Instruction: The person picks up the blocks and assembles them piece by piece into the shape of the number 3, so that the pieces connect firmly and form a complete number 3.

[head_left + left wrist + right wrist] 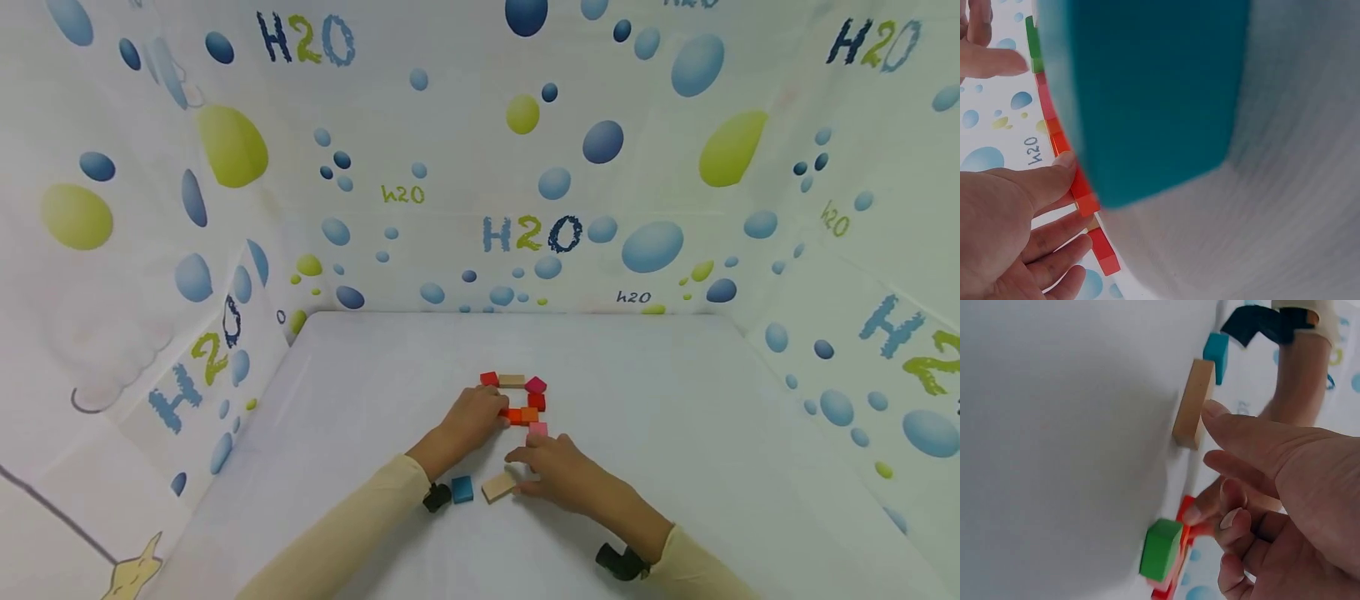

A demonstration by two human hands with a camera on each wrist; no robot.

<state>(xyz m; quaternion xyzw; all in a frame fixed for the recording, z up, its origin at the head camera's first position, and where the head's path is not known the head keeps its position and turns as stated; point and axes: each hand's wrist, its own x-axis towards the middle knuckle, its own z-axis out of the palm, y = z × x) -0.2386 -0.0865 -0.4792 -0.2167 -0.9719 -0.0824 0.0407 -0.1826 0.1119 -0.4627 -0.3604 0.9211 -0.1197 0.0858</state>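
- Blocks on the white counter, laid in a bent chain: red block, wooden block, crimson block, second red block, then orange block.
- Left grip, pinching! Thumb and fingers sit round the red-orange block, just left of the orange one.
- Pink block sits below that corner, near the right fingertips; and look at the right wrist view, green block just beside it!
- Right grip is loose: fingers bent, nothing clasped, thumb tip at the right end of a second wooden block.
- Blue block is left of that, close by a black wrist device, and looms huge in the left wrist view.
- Cream sleeves on both arms; bubble-printed backdrop behind, H2O lettering all over.
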